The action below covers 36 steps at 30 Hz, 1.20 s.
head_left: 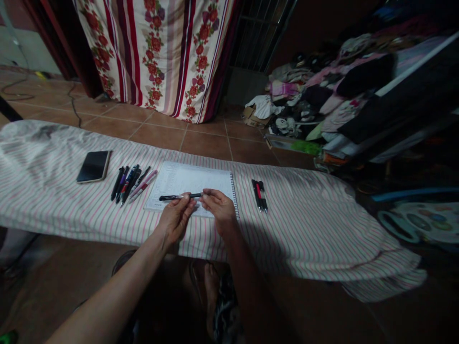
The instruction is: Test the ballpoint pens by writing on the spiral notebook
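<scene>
Both my hands hold one black pen (179, 196) level above a white spiral notebook (193, 184). My left hand (175, 217) pinches the pen near its middle with closed fingers. My right hand (219, 208) grips the pen's right end with closed fingers. The notebook lies on a long surface covered in striped cloth (53, 191). A row of several pens (132, 184) lies left of the notebook. Another small group of pens (259, 195), one red, lies to its right.
A dark phone (93, 166) lies face up at the left on the striped cloth. Behind stand a flowered striped curtain (161, 52) and tiled floor (201, 136). A heap of clothes and shoes (322, 95) fills the right side. My feet (211, 286) show below the surface.
</scene>
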Available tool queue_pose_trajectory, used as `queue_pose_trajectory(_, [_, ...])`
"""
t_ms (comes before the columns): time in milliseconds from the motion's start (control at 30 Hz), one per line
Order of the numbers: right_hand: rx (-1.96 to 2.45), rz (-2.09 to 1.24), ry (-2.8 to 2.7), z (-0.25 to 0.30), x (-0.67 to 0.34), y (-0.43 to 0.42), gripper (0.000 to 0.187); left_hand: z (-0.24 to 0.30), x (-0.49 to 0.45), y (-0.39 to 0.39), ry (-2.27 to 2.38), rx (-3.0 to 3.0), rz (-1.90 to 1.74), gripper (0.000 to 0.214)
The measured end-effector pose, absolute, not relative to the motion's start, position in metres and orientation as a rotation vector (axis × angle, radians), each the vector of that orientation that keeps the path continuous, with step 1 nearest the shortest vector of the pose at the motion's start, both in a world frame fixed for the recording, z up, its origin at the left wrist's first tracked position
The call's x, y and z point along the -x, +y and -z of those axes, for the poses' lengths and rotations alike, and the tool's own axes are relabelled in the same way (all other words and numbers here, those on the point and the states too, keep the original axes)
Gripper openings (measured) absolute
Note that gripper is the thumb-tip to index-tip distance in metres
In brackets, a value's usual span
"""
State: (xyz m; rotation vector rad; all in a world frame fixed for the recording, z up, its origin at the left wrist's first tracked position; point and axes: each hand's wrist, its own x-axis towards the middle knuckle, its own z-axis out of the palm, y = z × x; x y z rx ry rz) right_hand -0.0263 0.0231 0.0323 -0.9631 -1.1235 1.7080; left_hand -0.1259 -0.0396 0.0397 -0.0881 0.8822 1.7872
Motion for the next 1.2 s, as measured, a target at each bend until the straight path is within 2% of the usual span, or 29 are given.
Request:
queue_pose_trajectory(467, [0.919,-1.638,-1.168,-0.027,0.027,0.024,0.031,-0.038,0.125,-0.042,0.835,0.037,-1.707,0.021])
queue_pose_trajectory(667, [0.941,-1.602,-1.173,-0.025,0.025,0.027,0.030,-0.042,0.125,-0.047,0.866,-0.096,-1.494,0.021])
queue_pose_trajectory(800, [0.982,-1.575,-1.169,-0.024,0.023,0.029,0.031,-0.043,0.122,-0.058,1.323,-0.602,-1.428,0.034])
queue_pose_trajectory(933, [0.946,-1.609,-1.211,-0.022,0.023,0.027,0.029,-0.040,0.129,-0.062,1.850,-1.540,-1.566,0.022])
queue_pose_trajectory(1000, [0.931,-1.634,-1.245,-0.022,0.023,0.025,0.028,-0.035,0.135,-0.060,1.976,-1.905,-1.478,0.025])
queue_pose_trajectory(1067, [0.935,-1.655,-1.272,-0.021,0.023,0.023,0.027,-0.027,0.139,-0.057,2.007,-2.072,-1.309,0.031])
queue_pose_trajectory(1200, [0.932,-1.676,-1.319,-0.019,0.023,0.021,0.026,-0.015,0.140,-0.054,2.037,-2.018,-1.014,0.040])
